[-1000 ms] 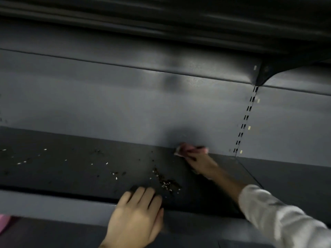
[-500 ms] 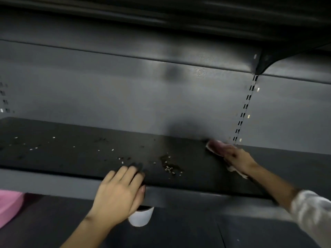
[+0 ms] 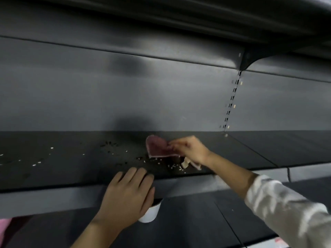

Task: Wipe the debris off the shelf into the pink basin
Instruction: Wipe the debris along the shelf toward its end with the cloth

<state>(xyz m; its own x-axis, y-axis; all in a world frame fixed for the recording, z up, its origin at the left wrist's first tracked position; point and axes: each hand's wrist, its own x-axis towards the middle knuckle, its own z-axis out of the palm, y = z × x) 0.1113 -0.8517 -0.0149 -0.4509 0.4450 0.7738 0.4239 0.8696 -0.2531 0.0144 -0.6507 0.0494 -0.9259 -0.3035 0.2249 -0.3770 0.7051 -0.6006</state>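
A dark shelf (image 3: 59,169) runs across the view with debris (image 3: 143,159), dark crumbs and pale grains, scattered from its left end to its middle. My right hand (image 3: 192,149) pinches a pink cloth (image 3: 158,147) and holds it on the shelf just behind the thickest debris. My left hand (image 3: 128,192) rests flat over the shelf's front lip, fingers together, holding nothing I can see. A white cup (image 3: 151,213) shows just under that hand, below the lip. A sliver of the pink basin (image 3: 4,228) shows at the bottom left edge.
A grey back panel rises behind the shelf, with a slotted upright (image 3: 232,102) at the right. Another shelf overhangs above on a bracket (image 3: 250,59). A lower shelf (image 3: 188,221) lies below the front lip.
My right hand has swept the cloth leftward from beside the slotted upright to the middle of the shelf, pushing debris toward the front. My left hand stays on the front lip.
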